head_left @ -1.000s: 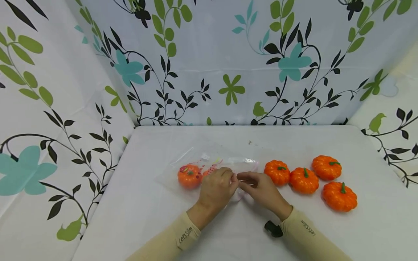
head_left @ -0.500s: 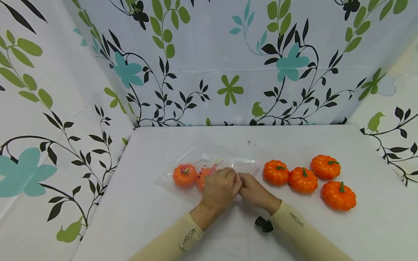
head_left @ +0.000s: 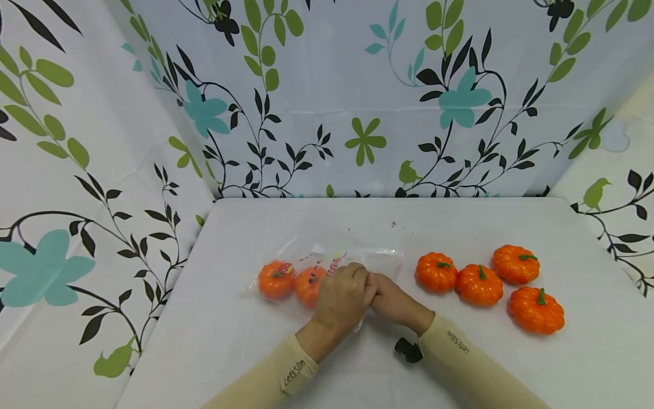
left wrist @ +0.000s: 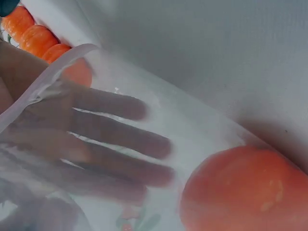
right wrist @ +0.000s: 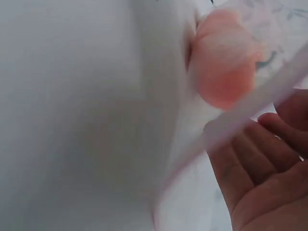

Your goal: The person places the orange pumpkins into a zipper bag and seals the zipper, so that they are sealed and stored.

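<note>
A clear plastic bag [head_left: 301, 247] with a pinkish edge and coloured print lies on the white table, two small orange pumpkins [head_left: 276, 280] inside it. My left hand [head_left: 343, 295] grips the bag near its mouth, fingers curled. My right hand [head_left: 397, 304] meets it from the right, its fingertips hidden behind the left hand in the head view. In the left wrist view the right hand's straight fingers [left wrist: 120, 134] show through the film, pointing at a bagged pumpkin [left wrist: 245, 190] and apart from it. The right wrist view shows the bag's edge [right wrist: 231, 122] crossing a hand.
Several loose orange pumpkins with green stems, such as the nearest one [head_left: 536, 310], stand on the table [head_left: 460, 221] right of the bag. A black wrist camera [head_left: 409, 350] sits under the right wrist. Leaf-patterned cloth [head_left: 327, 102] hangs behind and at both sides.
My right hand has moved left, up against the left hand. The bagged pumpkins have shifted left, and the second one shows more fully. My left hand keeps its place.
</note>
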Demonstrator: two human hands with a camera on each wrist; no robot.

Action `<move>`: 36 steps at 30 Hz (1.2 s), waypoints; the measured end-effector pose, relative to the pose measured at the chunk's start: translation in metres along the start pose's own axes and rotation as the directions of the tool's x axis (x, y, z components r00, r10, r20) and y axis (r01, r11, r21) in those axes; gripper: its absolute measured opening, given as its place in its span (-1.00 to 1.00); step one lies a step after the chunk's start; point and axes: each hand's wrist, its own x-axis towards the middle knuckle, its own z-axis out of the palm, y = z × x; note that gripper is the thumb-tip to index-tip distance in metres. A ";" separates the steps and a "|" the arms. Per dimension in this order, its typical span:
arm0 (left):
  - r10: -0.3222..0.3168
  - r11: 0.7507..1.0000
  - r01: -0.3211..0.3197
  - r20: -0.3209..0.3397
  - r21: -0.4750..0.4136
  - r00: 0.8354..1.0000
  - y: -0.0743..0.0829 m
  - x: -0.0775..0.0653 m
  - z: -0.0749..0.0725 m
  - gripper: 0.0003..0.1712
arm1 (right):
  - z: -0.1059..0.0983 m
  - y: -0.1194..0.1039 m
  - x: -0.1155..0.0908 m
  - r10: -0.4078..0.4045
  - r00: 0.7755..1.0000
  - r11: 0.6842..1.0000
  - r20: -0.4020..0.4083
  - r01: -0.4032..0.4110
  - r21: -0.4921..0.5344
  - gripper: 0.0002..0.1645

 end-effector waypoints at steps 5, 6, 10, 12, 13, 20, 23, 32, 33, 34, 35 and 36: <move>-0.001 0.999 0.000 0.021 0.037 1.000 -0.001 0.003 0.000 -0.84 | -0.021 -0.010 -0.031 0.021 0.995 0.972 -0.101 -0.044 -0.229 -0.62; 0.000 0.999 -0.001 0.025 0.043 1.000 -0.002 0.003 0.000 -0.83 | -0.027 -0.012 -0.038 0.016 0.991 0.957 -0.130 -0.053 -0.284 -0.62; -0.002 0.999 0.000 0.031 0.054 1.000 -0.003 0.004 0.003 -0.82 | -0.056 -0.022 -0.062 -0.048 0.960 0.888 -0.276 -0.085 -0.452 -0.54; -0.006 0.999 0.004 0.033 0.052 0.999 -0.004 0.004 0.004 -0.81 | -0.073 -0.027 -0.070 -0.099 0.935 0.864 -0.341 -0.089 -0.495 -0.36; -0.008 0.999 0.006 0.033 0.052 0.999 -0.004 0.004 0.004 -0.80 | -0.082 -0.029 -0.072 -0.126 0.922 0.858 -0.365 -0.083 -0.507 -0.23; -0.021 0.998 0.019 0.030 0.066 0.999 -0.004 0.006 0.004 -0.78 | -0.128 -0.037 -0.076 -0.074 0.924 0.875 -0.374 -0.119 -0.468 0.61; -0.026 0.998 0.024 0.034 0.065 0.999 -0.003 0.006 0.004 -0.79 | -0.138 -0.033 -0.074 0.019 0.935 0.875 -0.354 -0.186 -0.446 0.73; -0.057 0.998 0.055 0.053 0.033 0.997 -0.001 0.002 0.005 -0.82 | -0.140 0.004 -0.072 0.261 0.929 0.822 -0.262 -0.356 -0.445 0.80; -0.058 0.998 0.056 0.054 0.033 0.997 -0.001 0.002 0.006 -0.82 | -0.139 0.008 -0.072 0.260 0.931 0.807 -0.257 -0.356 -0.471 0.76; -0.058 0.998 0.057 0.057 0.035 0.997 0.000 0.001 0.006 -0.82 | -0.137 0.012 -0.073 0.253 0.934 0.789 -0.254 -0.351 -0.505 0.72; -0.058 0.998 0.056 0.059 0.037 0.997 0.000 0.001 0.006 -0.82 | -0.136 0.015 -0.073 0.244 0.937 0.770 -0.251 -0.344 -0.538 0.67; -0.058 0.998 0.056 0.061 0.039 0.996 0.000 0.001 0.006 -0.82 | -0.135 0.018 -0.074 0.233 0.940 0.748 -0.251 -0.338 -0.571 0.62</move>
